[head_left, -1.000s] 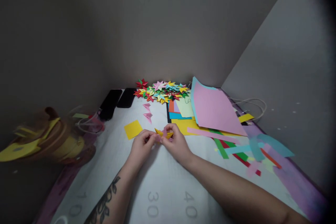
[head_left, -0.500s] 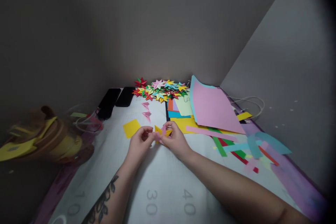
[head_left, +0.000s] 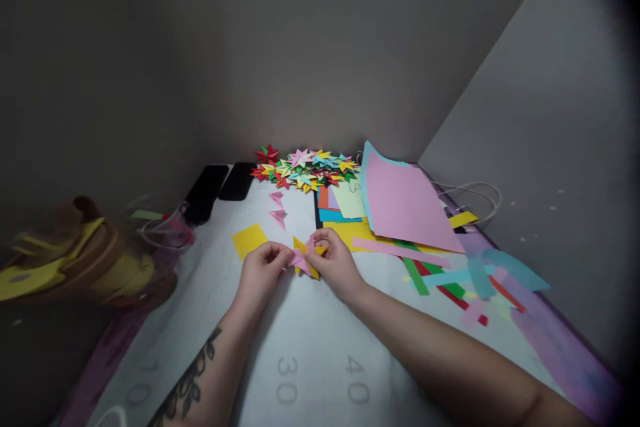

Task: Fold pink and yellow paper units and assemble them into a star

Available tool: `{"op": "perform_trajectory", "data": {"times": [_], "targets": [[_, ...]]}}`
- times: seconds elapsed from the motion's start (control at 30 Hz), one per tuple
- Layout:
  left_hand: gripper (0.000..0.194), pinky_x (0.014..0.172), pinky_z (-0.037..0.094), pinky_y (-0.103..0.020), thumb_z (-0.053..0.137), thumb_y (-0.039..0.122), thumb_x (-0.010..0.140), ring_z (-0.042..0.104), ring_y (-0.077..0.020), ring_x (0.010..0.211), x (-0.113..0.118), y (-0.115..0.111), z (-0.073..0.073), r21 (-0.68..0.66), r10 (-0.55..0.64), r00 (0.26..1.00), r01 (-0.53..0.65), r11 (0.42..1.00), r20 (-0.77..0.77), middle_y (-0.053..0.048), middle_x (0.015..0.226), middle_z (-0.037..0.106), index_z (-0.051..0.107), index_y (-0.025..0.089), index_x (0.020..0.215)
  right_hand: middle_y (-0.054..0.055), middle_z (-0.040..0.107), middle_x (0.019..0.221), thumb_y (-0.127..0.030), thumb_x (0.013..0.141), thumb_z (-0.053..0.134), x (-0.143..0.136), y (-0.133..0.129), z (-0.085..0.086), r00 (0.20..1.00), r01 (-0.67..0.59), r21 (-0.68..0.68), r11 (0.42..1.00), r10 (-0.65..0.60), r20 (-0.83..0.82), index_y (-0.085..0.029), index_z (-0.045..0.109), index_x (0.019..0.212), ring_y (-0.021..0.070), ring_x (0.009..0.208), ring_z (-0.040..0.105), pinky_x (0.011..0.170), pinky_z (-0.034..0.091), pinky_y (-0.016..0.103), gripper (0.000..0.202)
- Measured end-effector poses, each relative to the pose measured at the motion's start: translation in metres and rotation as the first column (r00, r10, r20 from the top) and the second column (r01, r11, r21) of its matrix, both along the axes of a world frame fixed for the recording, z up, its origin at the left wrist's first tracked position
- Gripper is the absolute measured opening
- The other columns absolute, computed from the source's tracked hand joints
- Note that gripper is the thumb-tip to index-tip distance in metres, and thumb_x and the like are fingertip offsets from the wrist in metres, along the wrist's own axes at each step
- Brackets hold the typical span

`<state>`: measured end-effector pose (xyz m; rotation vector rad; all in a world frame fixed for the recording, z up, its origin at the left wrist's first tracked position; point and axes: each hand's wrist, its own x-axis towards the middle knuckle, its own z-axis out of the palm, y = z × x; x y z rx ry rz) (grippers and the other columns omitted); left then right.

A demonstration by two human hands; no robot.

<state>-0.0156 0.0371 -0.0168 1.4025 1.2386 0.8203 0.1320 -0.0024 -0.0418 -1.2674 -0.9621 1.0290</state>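
Observation:
A pink and yellow folded paper star [head_left: 304, 257] is held between both hands above the white mat. My left hand [head_left: 263, 272] pinches one of its pink points from the left side. On the opposite side, my right hand [head_left: 337, 265] grips the star, with thumb in front and fingers curled behind. Just beyond the hands lie two small pink folded paper pieces [head_left: 278, 217]. A yellow paper square [head_left: 249, 241] rests flat behind my left hand. At the back sits a heap of many-coloured paper stars [head_left: 305, 170].
Two black phones [head_left: 237, 181] lie at the back left. A plant pot [head_left: 110, 260] stands on the left edge. Rightward are a large pink sheet [head_left: 410, 203], coloured sheets [head_left: 345, 230], paper strips [head_left: 440, 277] and a white cable [head_left: 485, 188]. Grey walls enclose the back and right.
The star has turned in my fingers, so more of its pink and yellow points face me. My left hand has shifted slightly and still pinches its left side.

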Motion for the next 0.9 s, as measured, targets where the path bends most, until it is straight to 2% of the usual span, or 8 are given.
{"op": "perform_trajectory", "data": {"times": [0.3, 0.4, 0.57, 0.7, 0.9], "targets": [[0.025, 0.052, 0.034, -0.02, 0.062, 0.038, 0.073, 0.046, -0.0096, 0.055, -0.0001, -0.0003, -0.0028, 0.019, -0.014, 1.0, 0.013, 1.0, 0.026, 0.001, 0.06, 0.055, 0.06, 0.014, 0.067, -0.005, 0.056, 0.065, -0.024, 0.071, 0.063, -0.0014, -0.002, 0.0016, 0.998, -0.033, -0.024, 0.999, 0.034, 0.048, -0.022, 0.048, 0.095, 0.0094, 0.048, 0.051, 0.042, 0.036, 0.018, 0.028], [0.023, 0.056, 0.036, -0.02, 0.064, 0.035, 0.072, 0.049, -0.0091, 0.057, 0.0033, -0.0021, -0.0021, 0.02, -0.036, 0.991, 0.034, 0.999, 0.126, 0.002, 0.063, 0.055, 0.055, 0.015, 0.067, -0.006, 0.054, 0.065, -0.022, 0.071, 0.061, -0.0026, -0.0031, 0.0049, 0.998, -0.026, -0.027, 0.999, 0.027, 0.051, -0.022, 0.049, 0.094, 0.0083, 0.047, 0.048, 0.041, 0.036, 0.018, 0.026], [0.027, 0.055, 0.037, -0.019, 0.069, 0.027, 0.066, 0.051, -0.0089, 0.054, 0.0072, -0.0052, -0.0021, -0.033, -0.027, 0.959, 0.037, 0.999, 0.282, 0.006, 0.061, 0.054, 0.047, 0.019, 0.079, -0.007, 0.052, 0.064, -0.019, 0.068, 0.061, -0.0038, -0.0035, 0.0053, 0.998, -0.026, -0.024, 0.999, 0.027, 0.05, -0.022, 0.049, 0.092, 0.0075, 0.046, 0.047, 0.041, 0.035, 0.017, 0.027], [0.026, 0.051, 0.034, -0.018, 0.066, 0.023, 0.068, 0.048, -0.0067, 0.049, 0.0052, -0.0047, -0.002, -0.013, -0.014, 0.958, 0.018, 1.0, 0.287, 0.009, 0.055, 0.051, 0.043, 0.02, 0.079, -0.006, 0.055, 0.065, -0.021, 0.069, 0.061, -0.004, -0.0032, 0.0019, 0.997, -0.06, -0.031, 0.998, 0.061, 0.048, -0.022, 0.048, 0.096, 0.0084, 0.047, 0.049, 0.043, 0.037, 0.018, 0.03], [0.029, 0.049, 0.033, -0.018, 0.066, 0.024, 0.069, 0.049, -0.0076, 0.046, 0.0015, -0.0033, -0.0013, -0.031, -0.099, 0.949, 0.113, 0.993, 0.3, 0.01, 0.05, 0.052, 0.04, 0.021, 0.082, -0.007, 0.054, 0.062, -0.023, 0.069, 0.065, -0.0027, -0.0036, 0.0056, 0.995, -0.095, -0.004, 0.995, 0.096, 0.042, -0.022, 0.05, 0.092, 0.0082, 0.049, 0.049, 0.046, 0.037, 0.018, 0.027]]}}
